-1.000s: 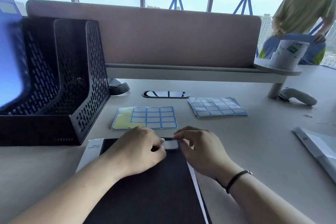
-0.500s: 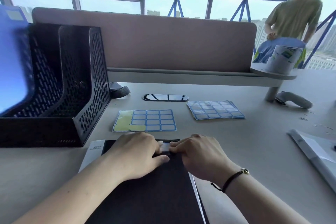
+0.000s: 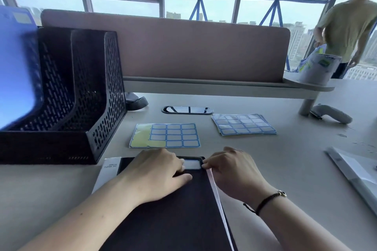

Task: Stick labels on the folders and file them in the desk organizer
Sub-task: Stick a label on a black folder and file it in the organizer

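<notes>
Label (image 3: 191,164) on black folder (image 3: 173,210), left hand (image 3: 157,171), right hand (image 3: 232,171) pressing it

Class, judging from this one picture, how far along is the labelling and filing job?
Done: one blue folder already stands in the desk organizer, and the label sheet has labels peeled off. In hand: both hands, left hand and right hand, press a label onto the black folder. Left: file that folder in the organizer.

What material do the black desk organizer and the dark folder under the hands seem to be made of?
Desk organizer: probably metal mesh or moulded plastic, matte black; its walls are perforated with rows of small slots. Dark folder: likely plastic or coated board; its cover is flat, smooth and matte, with a thin pale edge.
</notes>
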